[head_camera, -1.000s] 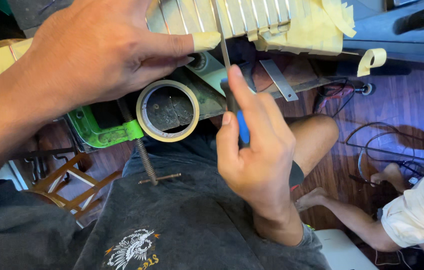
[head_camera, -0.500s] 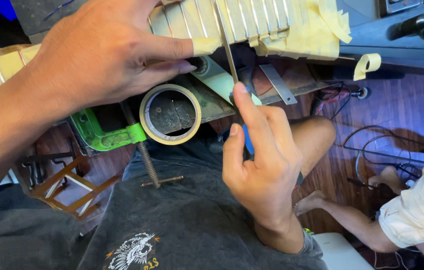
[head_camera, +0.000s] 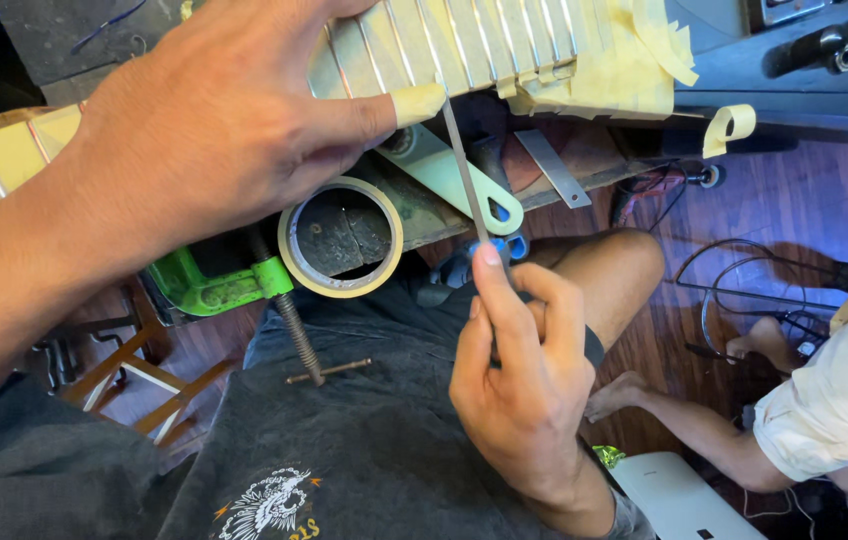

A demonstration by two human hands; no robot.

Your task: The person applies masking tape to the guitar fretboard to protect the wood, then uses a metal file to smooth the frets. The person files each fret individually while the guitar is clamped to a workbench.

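My left hand (head_camera: 214, 130) presses down on a guitar neck (head_camera: 464, 45) whose wood is covered in yellow masking tape between the metal frets; the thumb tip is wrapped in tape. My right hand (head_camera: 524, 370) is shut on a thin metal file (head_camera: 464, 170) with a blue handle, forefinger laid along it. The file's tip reaches up to the edge of the neck, right beside my left thumb.
A roll of masking tape (head_camera: 341, 238) lies at the bench edge next to a green clamp (head_camera: 214, 285) with a threaded screw. A pale green flat tool (head_camera: 454, 180) and a metal strip (head_camera: 554, 168) lie under the neck. Another person's leg (head_camera: 704, 430) and cables (head_camera: 744, 290) are on the floor at the right.
My right hand has drawn down and back toward me with the file, so more of the blade shows below the neck. My left hand stays pressed on the neck.
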